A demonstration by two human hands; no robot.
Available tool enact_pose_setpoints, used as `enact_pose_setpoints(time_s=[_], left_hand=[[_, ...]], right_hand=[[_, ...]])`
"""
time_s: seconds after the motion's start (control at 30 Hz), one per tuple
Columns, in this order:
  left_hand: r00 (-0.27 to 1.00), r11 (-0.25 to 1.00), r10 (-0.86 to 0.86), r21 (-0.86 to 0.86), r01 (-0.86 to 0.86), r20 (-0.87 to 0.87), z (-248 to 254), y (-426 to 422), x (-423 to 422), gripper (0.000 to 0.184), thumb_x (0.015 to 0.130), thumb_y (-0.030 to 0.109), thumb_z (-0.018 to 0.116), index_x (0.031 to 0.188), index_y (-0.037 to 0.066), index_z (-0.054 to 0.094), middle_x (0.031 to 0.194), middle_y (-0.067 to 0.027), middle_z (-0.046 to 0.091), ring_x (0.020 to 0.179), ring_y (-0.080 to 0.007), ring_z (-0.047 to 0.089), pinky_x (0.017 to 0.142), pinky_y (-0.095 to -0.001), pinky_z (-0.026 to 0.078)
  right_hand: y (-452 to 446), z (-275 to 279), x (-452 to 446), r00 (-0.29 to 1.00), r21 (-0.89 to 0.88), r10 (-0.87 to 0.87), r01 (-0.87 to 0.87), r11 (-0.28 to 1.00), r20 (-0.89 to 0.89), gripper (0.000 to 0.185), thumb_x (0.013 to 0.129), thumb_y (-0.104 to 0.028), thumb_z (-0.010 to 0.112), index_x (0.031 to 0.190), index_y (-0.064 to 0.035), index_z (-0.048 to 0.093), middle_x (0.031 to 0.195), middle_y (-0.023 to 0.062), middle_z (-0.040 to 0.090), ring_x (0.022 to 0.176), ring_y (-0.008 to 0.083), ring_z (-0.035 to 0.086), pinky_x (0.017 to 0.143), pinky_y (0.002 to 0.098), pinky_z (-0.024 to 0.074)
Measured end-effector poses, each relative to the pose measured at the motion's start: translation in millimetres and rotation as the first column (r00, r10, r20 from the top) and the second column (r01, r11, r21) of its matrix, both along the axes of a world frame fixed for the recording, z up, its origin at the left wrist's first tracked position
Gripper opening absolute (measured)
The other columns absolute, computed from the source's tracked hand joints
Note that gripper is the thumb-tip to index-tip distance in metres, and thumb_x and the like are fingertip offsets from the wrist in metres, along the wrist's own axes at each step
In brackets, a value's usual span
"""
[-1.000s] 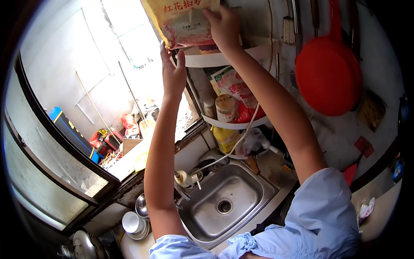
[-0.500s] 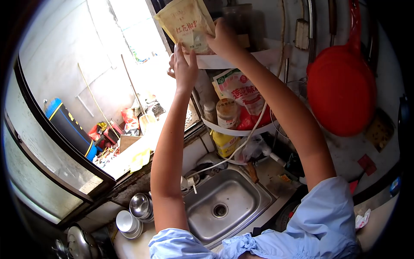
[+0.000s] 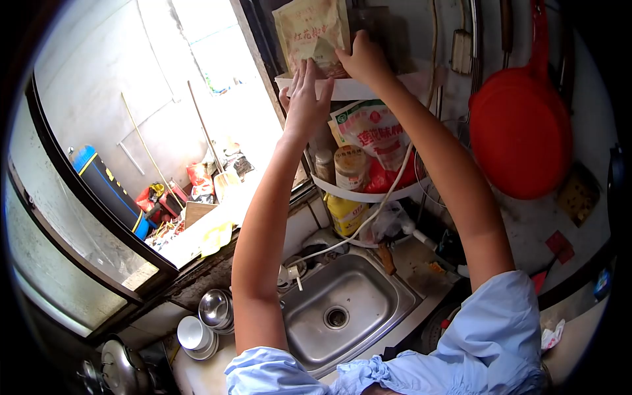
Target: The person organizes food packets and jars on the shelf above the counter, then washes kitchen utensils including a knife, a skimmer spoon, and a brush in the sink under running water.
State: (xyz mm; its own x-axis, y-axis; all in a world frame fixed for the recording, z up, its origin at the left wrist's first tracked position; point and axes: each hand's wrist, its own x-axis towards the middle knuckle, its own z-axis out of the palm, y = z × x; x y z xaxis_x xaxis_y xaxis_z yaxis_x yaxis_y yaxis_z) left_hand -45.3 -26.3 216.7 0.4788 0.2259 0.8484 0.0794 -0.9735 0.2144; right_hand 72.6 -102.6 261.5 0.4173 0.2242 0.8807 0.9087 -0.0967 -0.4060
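A cream spice packet (image 3: 309, 26) with red lettering stands upright at the top tier of the corner shelf (image 3: 388, 89), its lower edge behind the white rim. My left hand (image 3: 307, 99) is at the rim, its fingers stretched up against the packet's lower front and the thumb apart. At the packet's right side, my right hand (image 3: 364, 60) has its thumb on the front edge; the other fingers are partly hidden. Beside that hand stands a dark container (image 3: 388, 33). On the tier below are a red-and-white seasoning bag (image 3: 374, 131) and a lidded jar (image 3: 351, 164).
Below is a steel sink (image 3: 329, 289) with a white hose running across above it. Bowls (image 3: 195, 332) stand left of the sink. A red pan (image 3: 520, 131) and utensils hang on the right wall. The window opening (image 3: 217, 79) is at left.
The packet has moved right and down from in front of the shelf onto its top tier, becoming more upright. Both hands have moved right with it, and the left hand's fingers have spread.
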Motion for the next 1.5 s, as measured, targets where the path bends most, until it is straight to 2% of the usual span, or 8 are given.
enact_pose_setpoints(time_s=[0.3,0.37,0.4,0.43,0.7,0.93,1.23,1.5], left_hand=[[0.968,0.971,0.189,0.113,-0.209,0.162,-12,-17,-10,0.06,0.084,0.034,0.046,0.128,-0.002,0.028,0.132,-0.0198,0.03,0.124,-0.0263,0.027,0.098,-0.0369,0.021],[0.979,0.98,-0.097,-0.156,0.126,0.18,-27,-36,-34,0.053,0.084,0.024,0.049,0.125,-0.005,0.031,0.124,-0.0188,0.042,0.113,-0.0247,0.043,0.09,-0.0341,0.034],[0.956,0.994,-0.108,0.028,0.104,0.272,-49,-42,-39,0.047,0.084,0.017,0.05,0.124,-0.003,0.035,0.11,-0.0156,0.053,0.095,-0.0219,0.055,0.08,-0.0308,0.042],[0.925,0.888,-0.307,-0.282,0.363,0.224,-64,-73,-60,0.043,0.085,0.019,0.049,0.122,0.001,0.038,0.102,-0.0131,0.055,0.091,-0.0193,0.054,0.081,-0.0315,0.041],[0.876,0.772,-0.441,-0.581,0.259,-0.195,-204,-203,-236,0.033,0.081,0.01,0.051,0.113,0.006,0.046,0.116,-0.0131,0.046,0.102,-0.0276,0.048,0.086,-0.0373,0.036],[0.986,0.489,0.027,-0.858,-0.155,-0.162,-283,-251,-355,0.034,0.081,0.005,0.049,0.115,0.003,0.044,0.107,-0.014,0.049,0.085,-0.0216,0.055,0.077,-0.0307,0.044],[0.527,0.236,0.796,-0.648,-0.724,-0.299,-337,-296,-460,0.016,0.078,0.005,0.052,0.092,-0.001,0.047,0.088,-0.0136,0.049,0.08,-0.0262,0.049,0.072,-0.0343,0.04],[0.461,0.18,0.832,-0.635,-0.751,-0.308,-350,-324,-498,0.014,0.08,0.006,0.051,0.092,-0.001,0.049,0.085,-0.012,0.052,0.073,-0.0242,0.053,0.067,-0.0337,0.042]], right_hand=[[-34,-17,-44,0.86,0.186,-0.025,-0.082,0.979,0.509,0.031,0.07,-0.002,0.055,0.099,-0.0049,0.047,0.098,0.0156,0.044,0.094,0.0307,0.045,0.078,0.0372,0.0393],[-43,-29,-52,0.839,0.187,0.065,-0.195,0.963,0.54,0.033,0.069,0.0,0.055,0.1,-0.0062,0.048,0.098,0.0136,0.045,0.094,0.0292,0.045,0.082,0.0368,0.0367],[-54,-40,-58,0.829,0.187,0.11,-0.25,0.95,0.549,0.032,0.068,0.0,0.056,0.098,-0.0056,0.048,0.097,0.0127,0.045,0.093,0.0289,0.045,0.081,0.0377,0.0367],[-68,-54,-68,0.826,0.165,0.173,-0.304,0.938,0.537,0.03,0.069,-0.001,0.056,0.098,-0.0047,0.048,0.097,0.0119,0.047,0.094,0.028,0.046,0.084,0.0357,0.0355],[-156,-250,-170,0.698,0.046,0.662,-0.678,0.734,-0.271,0.021,0.078,0.006,0.044,0.098,-0.0005,0.047,0.095,0.0084,0.052,0.087,0.0156,0.05,0.082,0.0268,0.0384],[-186,-344,-217,0.508,-0.196,0.545,-0.825,0.53,-0.667,0.018,0.08,0.004,0.046,0.096,-0.001,0.051,0.082,0.0068,0.058,0.079,0.0136,0.055,0.075,0.0238,0.0416],[-173,-388,-293,0.343,-0.307,0.581,-0.937,0.163,-0.738,0.018,0.077,0.002,0.049,0.095,0.0002,0.05,0.08,0.0098,0.059,0.076,0.0174,0.056,0.069,0.0263,0.0426],[-131,-421,-424,0.109,-0.519,0.786,-0.804,-0.289,-0.608,0.039,0.071,-0.001,0.054,0.109,-0.0069,0.044,0.112,0.0165,0.044,0.1,0.0299,0.047,0.083,0.0364,0.0393]])
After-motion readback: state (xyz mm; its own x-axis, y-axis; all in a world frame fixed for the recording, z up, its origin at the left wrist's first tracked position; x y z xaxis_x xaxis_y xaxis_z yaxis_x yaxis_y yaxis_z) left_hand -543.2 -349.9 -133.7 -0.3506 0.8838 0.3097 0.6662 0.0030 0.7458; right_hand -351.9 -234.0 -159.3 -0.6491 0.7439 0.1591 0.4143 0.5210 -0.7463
